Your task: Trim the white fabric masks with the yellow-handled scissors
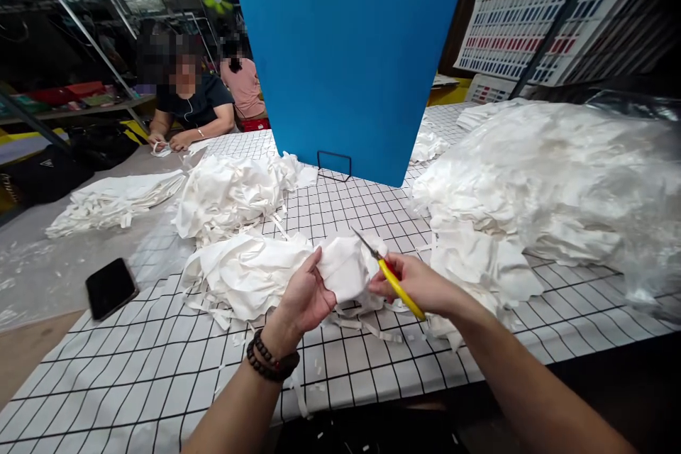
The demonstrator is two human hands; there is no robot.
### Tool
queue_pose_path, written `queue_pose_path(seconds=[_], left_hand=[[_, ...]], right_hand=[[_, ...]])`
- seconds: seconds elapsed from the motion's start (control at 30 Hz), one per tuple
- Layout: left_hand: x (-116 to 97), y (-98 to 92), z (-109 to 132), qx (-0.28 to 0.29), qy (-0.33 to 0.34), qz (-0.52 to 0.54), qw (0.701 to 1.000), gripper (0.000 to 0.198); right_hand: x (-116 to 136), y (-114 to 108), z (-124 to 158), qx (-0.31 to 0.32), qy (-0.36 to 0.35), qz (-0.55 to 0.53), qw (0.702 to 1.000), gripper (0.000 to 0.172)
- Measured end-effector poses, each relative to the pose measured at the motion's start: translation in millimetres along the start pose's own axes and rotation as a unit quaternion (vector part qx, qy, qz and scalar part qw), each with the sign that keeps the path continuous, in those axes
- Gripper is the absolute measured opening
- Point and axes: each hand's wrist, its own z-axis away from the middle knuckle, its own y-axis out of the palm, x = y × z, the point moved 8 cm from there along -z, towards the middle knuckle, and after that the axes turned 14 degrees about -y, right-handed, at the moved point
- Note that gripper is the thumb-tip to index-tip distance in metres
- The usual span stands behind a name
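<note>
My left hand (307, 296) grips a piece of white fabric (343, 271) by its left side, thumb on top and fingers beneath. In my right hand (407, 282) is a pair of scissors with yellow handles (399, 289), its dark blades pointing up and left over the fabric. The right fingertips also touch the fabric's right edge. Left of my left hand lies a loose heap of white cloth (245, 273), with a larger crumpled pile (234, 188) behind it. More white cloth pieces (479, 262) lie just right of my right hand.
A tall blue board (356, 50) stands on the checkered table cover (175, 369). A large plastic-wrapped white pile (564, 177) fills the right side. At left are a black phone (111, 288) and stacked white cloth (117, 198). A person (194, 106) sits across, handling something white.
</note>
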Motion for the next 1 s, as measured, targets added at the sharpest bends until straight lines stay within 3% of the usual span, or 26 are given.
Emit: queue_pose_path(seconds=[0.1, 0.2, 0.43, 0.57, 0.67, 0.73, 0.87, 1.0], left_hand=[[-1.0, 9.3, 1.2, 0.020, 0.010, 0.005, 1.000, 0.042], [-8.4, 14.9, 7.0, 0.024, 0.029, -0.007, 0.999, 0.040], [-57.5, 31.4, 36.3, 0.017, 0.163, -0.063, 0.984, 0.040], [-70.6, 27.0, 35.0, -0.006, 0.212, -0.085, 0.974, 0.040], [-69.0, 12.0, 25.5, -0.009, 0.210, -0.066, 0.975, 0.041], [-64.2, 7.4, 20.1, 0.028, 0.192, -0.046, 0.980, 0.046], [-55.3, 10.6, 18.4, 0.105, 0.165, -0.022, 0.981, 0.059], [-47.5, 15.9, 18.5, 0.125, 0.134, -0.029, 0.983, 0.066]], right_hand=[[-11.0, 14.4, 6.4, -0.040, -0.024, -0.050, 0.998, 0.048], [-8.4, 13.7, 3.7, -0.064, -0.059, -0.101, 0.991, 0.045], [17.9, -30.4, -0.1, -0.090, -0.114, -0.061, 0.988, 0.035], [24.3, -40.8, 4.1, -0.108, -0.136, -0.072, 0.982, 0.034], [26.4, -41.7, 8.4, -0.099, -0.151, -0.088, 0.980, 0.032], [23.7, -39.3, 10.5, -0.073, -0.138, -0.094, 0.983, 0.031], [6.8, -30.1, 11.2, -0.033, -0.054, -0.068, 0.996, 0.031], [3.4, -7.6, -0.8, -0.044, -0.086, -0.098, 0.991, 0.027]])
